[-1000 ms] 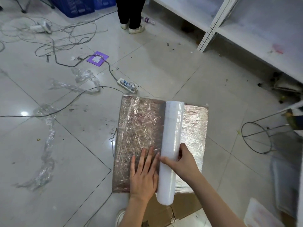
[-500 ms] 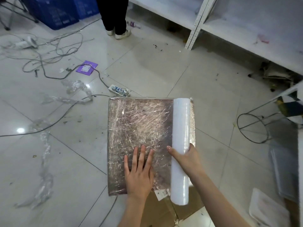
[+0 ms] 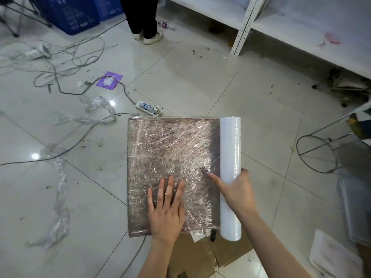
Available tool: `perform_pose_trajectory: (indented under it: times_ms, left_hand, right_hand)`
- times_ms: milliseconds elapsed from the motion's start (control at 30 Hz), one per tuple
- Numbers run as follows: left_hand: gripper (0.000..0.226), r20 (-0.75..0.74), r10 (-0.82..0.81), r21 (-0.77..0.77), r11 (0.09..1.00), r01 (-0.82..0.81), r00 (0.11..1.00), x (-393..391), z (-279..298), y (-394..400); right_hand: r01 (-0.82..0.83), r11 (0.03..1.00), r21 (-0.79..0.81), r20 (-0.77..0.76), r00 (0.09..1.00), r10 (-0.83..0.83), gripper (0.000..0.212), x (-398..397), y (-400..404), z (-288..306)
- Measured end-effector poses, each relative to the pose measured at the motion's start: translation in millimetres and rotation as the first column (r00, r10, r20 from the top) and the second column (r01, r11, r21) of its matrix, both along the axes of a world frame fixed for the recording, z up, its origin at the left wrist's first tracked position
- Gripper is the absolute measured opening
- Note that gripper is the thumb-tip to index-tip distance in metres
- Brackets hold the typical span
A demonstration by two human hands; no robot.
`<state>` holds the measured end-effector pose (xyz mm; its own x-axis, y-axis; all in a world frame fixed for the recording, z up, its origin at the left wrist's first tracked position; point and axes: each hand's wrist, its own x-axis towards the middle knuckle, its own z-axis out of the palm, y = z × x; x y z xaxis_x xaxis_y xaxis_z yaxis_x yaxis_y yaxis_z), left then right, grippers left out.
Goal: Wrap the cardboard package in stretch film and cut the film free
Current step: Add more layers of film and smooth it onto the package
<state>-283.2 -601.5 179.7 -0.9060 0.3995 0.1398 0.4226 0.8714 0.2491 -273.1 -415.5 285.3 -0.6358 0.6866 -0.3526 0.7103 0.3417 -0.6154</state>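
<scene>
Cardboard package (image 3: 170, 157), film-covered, lies flat on the tiled floor (image 3: 251, 97). Head view: left hand (image 3: 165, 209) presses on its near part, fingers straight and spread. Right hand (image 3: 234, 189) grips the stretch film roll (image 3: 229, 149), which lies along the package's right edge, fingers curled round it. Power strip (image 3: 147, 108) just beyond.

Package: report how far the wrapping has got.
Done: film covers the top of the package. In hand: the left hand presses flat on it while the right hand grips the roll at the right edge. Left: the film is not yet cut; no cutter is visible.
</scene>
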Motion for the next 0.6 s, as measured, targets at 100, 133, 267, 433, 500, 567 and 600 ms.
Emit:
perform_pose_trajectory:
  times_ms: [100, 133, 267, 433, 500, 567, 600]
  left_hand:
    - [0.056, 0.035, -0.003, 0.008, 1.0, 0.003, 0.999, -2, 10, 2]
    - [0.056, 0.044, -0.006, 0.032, 0.999, 0.005, 0.999, -1, 14, 2]
    - [0.048, 0.011, 0.08, 0.125, 0.989, -0.081, 0.997, 0, 42, 14]
    - [0.054, -0.024, -0.009, 0.049, 0.999, 0.01, 1.0, -55, 57, 65]
    - [0.056, -0.004, -0.054, 0.009, 0.999, 0.054, 0.999, -62, 47, 71]
    - [0.055, -0.008, -0.053, 0.012, 0.999, 0.053, 0.999, -60, 42, 67]
    - [0.055, -0.02, -0.053, 0.017, 0.998, 0.053, 0.998, -59, 42, 64]
  right_hand:
    - [0.012, 0.981, -0.194, -0.054, 0.998, -0.023, 0.046, 0, 6, 4]
    - [0.009, 0.97, -0.245, -0.067, 0.997, -0.026, 0.038, 0, 8, 5]
    - [-0.057, 0.953, -0.297, -0.109, 0.994, 0.025, 0.026, 7, 10, 8]
    - [-0.1, 0.966, -0.237, -0.128, 0.989, 0.071, 0.024, 21, 11, 1]
    - [-0.116, 0.966, -0.232, -0.124, 0.988, 0.089, 0.028, 23, 12, -3]
    - [-0.133, 0.965, -0.227, -0.113, 0.988, 0.109, 0.03, 25, 11, -6]
    - [-0.13, 0.968, -0.216, -0.112, 0.988, 0.108, 0.033, 25, 10, -7]
